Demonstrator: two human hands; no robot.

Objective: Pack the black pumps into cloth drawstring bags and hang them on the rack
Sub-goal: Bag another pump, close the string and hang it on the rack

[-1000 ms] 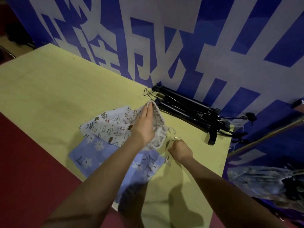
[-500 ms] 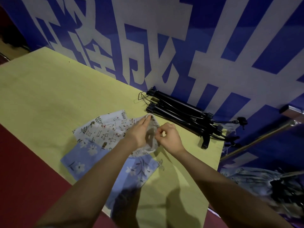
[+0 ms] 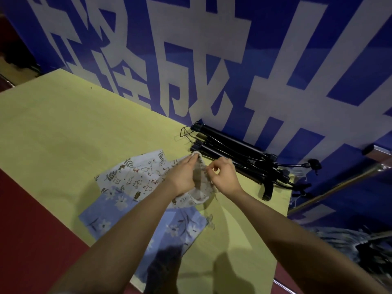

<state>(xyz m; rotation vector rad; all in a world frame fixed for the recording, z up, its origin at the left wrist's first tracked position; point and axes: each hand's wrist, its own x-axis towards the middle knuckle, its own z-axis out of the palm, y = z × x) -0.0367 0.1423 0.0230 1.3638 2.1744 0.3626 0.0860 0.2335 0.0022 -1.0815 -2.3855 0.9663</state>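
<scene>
A white cloth drawstring bag [image 3: 135, 175] printed with small animals and leaves lies on the yellow table [image 3: 63, 128]. Its gathered mouth is lifted between my hands. My left hand [image 3: 183, 177] holds the left side of the rim, fingers stretched along the cloth. My right hand [image 3: 222, 175] pinches the right side of the rim with curled fingers. A blue floral drawstring bag [image 3: 180, 228] lies flat under the white one, nearer to me. No black pumps are in view.
A bundle of black hangers with clips [image 3: 239, 155] lies along the table's far right edge, against a blue and white banner [image 3: 212, 60]. A metal rail [image 3: 343, 183] runs at the right, with dark cloth [image 3: 360, 247] below it. Red floor [image 3: 31, 230] lies to the left.
My right hand moved up from the table beside the bag to the bag's mouth and took hold of the rim. My left hand stayed on the bag. The view shifted slightly.
</scene>
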